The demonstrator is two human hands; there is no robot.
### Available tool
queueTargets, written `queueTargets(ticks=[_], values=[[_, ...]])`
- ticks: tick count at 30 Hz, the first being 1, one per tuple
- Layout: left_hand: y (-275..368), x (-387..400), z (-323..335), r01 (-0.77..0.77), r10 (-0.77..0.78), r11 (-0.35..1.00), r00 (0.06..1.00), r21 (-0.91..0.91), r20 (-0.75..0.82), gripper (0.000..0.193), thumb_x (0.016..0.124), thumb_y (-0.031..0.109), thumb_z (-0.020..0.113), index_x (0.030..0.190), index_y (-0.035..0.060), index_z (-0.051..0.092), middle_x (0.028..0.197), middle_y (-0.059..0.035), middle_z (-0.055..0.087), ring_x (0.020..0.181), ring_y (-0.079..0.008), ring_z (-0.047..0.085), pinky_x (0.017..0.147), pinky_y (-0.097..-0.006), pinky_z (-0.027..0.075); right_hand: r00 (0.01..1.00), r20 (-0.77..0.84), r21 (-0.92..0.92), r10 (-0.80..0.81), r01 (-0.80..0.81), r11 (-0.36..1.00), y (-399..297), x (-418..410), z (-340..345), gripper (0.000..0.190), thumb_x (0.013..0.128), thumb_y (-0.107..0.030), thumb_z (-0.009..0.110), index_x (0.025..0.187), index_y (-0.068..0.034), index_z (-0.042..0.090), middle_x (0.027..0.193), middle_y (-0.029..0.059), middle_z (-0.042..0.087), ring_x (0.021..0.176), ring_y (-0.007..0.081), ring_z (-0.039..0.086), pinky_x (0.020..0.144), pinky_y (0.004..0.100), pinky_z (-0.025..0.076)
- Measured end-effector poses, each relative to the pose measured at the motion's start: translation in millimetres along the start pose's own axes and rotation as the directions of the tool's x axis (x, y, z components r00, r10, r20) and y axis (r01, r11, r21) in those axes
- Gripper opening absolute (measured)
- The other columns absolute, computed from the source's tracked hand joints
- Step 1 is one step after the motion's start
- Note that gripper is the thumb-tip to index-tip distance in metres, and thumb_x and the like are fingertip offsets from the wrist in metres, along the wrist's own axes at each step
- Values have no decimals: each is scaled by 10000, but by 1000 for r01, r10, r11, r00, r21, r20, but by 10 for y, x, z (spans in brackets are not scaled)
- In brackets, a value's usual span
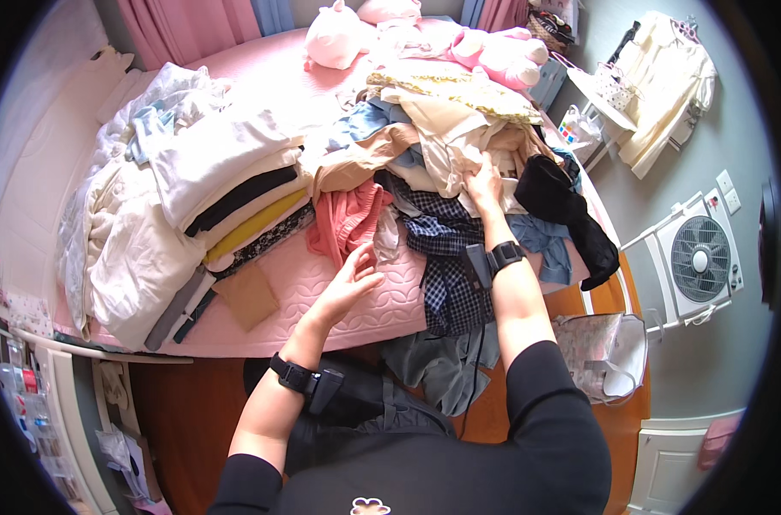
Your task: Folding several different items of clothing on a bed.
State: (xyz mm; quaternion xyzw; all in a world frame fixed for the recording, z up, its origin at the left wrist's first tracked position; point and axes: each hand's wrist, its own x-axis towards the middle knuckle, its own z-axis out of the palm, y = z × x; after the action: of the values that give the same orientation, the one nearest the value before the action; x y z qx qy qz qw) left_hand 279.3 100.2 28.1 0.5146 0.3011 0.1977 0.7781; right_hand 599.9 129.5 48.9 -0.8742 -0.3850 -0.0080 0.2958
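Observation:
My right hand (484, 185) reaches into a loose heap of clothes and grips a cream garment (439, 138); its fingertips are partly hidden in the cloth. Above the pink quilt (339, 299), my left hand (347, 288) is held with fingers apart, holding nothing. Just beyond it lies a coral ribbed garment (348, 222). Dark checked cloth (451, 277) hangs over the bed's edge below my right hand. To the right are a black velvety garment (561, 212) and blue denim-like cloth (544, 241). A tan garment (365, 154) and a yellow-patterned one (455, 93) lie in the heap.
Stacked folded clothes (249, 193) and a white bundled cover (136, 257) occupy the bed's left. A small tan folded cloth (247, 296) is near the front edge. Pink plush toys (336, 38) sit at the back. A box fan (699, 257) and an open bag (603, 357) stand right.

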Motion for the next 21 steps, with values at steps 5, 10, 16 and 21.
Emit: queueTargets(ticks=[5,10,16,21], values=[[-54,118,-67,29,-38,976,999,-217,-35,692,816,370,559,1349,291,125,1356,-113,159,1210,-267,266,881,-462,373,969,-88,469,-229,243,849,-92,-211,-87,318,686,-140,567,968,6,549,806,132,627,703,209,606,626,324,482],[7,258,-82,-96,106,884,994,-457,-2,790,750,572,491,1343,170,157,1324,-127,277,1212,-317,289,901,-494,363,872,33,814,-488,260,519,-690,-1206,19,399,641,-71,547,1028,24,537,934,170,591,858,240,578,767,316,456],[130,349,126,-192,78,916,947,-352,-312,387,730,33,570,1103,13,469,992,-91,554,857,-197,561,753,-320,480,703,178,689,-688,410,597,-583,-1430,-68,499,702,-192,626,1125,4,450,982,184,542,899,299,541,806,343,429],[-24,379,-108,-141,266,944,859,298,-438,276,686,52,567,953,-12,561,858,-68,597,719,-159,561,646,-267,455,895,-357,345,-267,392,853,240,-1044,-237,650,660,-264,702,1180,-30,390,1157,202,401,1067,331,405,841,422,376]])
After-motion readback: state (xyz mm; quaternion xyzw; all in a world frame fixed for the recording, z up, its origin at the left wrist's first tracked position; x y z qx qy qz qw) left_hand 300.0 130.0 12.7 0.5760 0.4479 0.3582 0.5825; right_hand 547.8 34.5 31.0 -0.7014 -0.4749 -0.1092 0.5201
